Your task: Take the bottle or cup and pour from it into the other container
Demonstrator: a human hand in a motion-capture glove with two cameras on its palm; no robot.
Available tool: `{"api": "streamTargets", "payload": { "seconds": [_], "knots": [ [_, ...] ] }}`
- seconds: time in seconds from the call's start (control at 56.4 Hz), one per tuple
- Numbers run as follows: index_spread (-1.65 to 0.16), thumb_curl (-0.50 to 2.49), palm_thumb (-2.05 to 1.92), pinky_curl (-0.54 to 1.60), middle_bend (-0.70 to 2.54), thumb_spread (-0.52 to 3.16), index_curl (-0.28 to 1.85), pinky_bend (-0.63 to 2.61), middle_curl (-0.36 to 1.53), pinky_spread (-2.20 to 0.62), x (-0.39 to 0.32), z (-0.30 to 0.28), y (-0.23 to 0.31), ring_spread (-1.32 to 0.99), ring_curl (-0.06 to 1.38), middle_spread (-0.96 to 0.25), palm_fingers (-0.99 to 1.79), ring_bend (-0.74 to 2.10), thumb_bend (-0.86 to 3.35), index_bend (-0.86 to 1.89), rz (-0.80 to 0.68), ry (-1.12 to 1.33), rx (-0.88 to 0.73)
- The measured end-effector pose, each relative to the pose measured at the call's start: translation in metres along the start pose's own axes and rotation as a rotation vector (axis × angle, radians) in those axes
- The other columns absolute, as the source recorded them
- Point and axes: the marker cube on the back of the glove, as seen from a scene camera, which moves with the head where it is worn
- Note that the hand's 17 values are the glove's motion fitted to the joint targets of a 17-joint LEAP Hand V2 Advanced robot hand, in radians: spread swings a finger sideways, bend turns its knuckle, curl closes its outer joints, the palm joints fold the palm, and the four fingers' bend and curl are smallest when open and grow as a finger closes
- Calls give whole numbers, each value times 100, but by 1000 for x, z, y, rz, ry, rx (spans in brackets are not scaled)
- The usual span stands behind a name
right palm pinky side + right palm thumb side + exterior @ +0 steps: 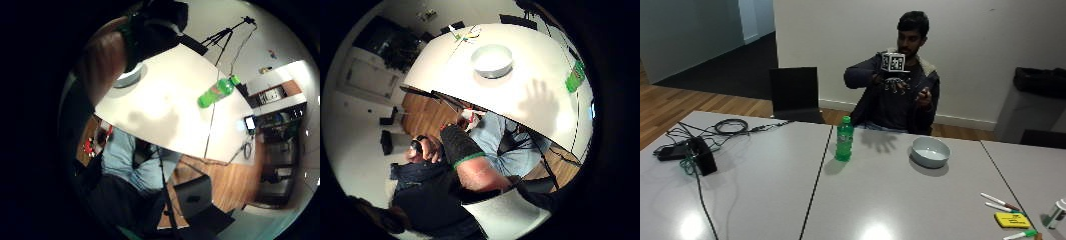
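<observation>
— How's your arm sitting?

— My gloved right hand (891,82) is raised in front of my chest, elbow bent, palm facing down toward the table (906,200). It's well above the surface, touching nothing.

— And the fingers?

— They hang spread and fairly straight, I think; the outside view is small there, but the shadow under my palm shows splayed fingers. They hold nothing. My bare left hand (924,95) is up beside it, apart from it, curled around something small and dark that I can't make out.

— What's down there, counted?

— One green bottle (844,139), upright, cap on, below my right hand and a bit out to its side, near the seam between the tabletops. One white bowl (930,151), below and toward my left hand's side. The bottle and bowl stand apart, with my hand's shadow between them. Farther off past the bowl lie three markers (1000,201) and one yellow eraser (1012,219).
</observation>
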Motion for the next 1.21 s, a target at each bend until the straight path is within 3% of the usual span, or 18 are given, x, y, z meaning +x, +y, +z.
{"api": "streamTargets", "payload": {
  "seconds": [0.177,0.478,0.62,0.727,0.797,0.904,0.975,1.01,1.081,1.205],
  "knots": [
    [-34,18,23,19,35,78,14,50,19,28,11,-4,35,17,16,4,44,29,2,12,105,8,51],
    [-37,27,24,23,34,89,19,54,26,33,70,2,57,19,21,5,39,30,-3,13,219,15,46],
    [-38,29,23,24,34,89,19,55,28,33,105,8,63,20,22,5,38,30,-3,12,491,2,176],
    [-38,30,23,25,35,89,20,56,30,33,139,13,75,20,23,6,36,30,-3,12,496,-19,163],
    [-38,31,23,25,34,89,20,56,30,34,170,19,66,20,24,6,36,30,-3,12,500,-11,277],
    [-38,32,23,25,34,89,21,57,31,34,198,28,83,20,24,6,35,30,-3,12,409,-72,164],
    [-38,33,23,26,34,88,21,57,32,34,211,35,86,20,25,6,34,30,-3,12,517,-129,118],
    [-38,33,23,26,35,88,20,58,32,34,221,39,80,20,25,6,33,29,-3,12,553,-144,142],
    [-37,34,24,26,34,86,20,59,32,34,242,49,78,20,25,6,32,30,-3,12,456,-159,173],
    [-37,35,27,27,35,83,20,61,33,34,279,71,61,20,26,6,30,29,-3,11,427,-245,311]
  ]
}}
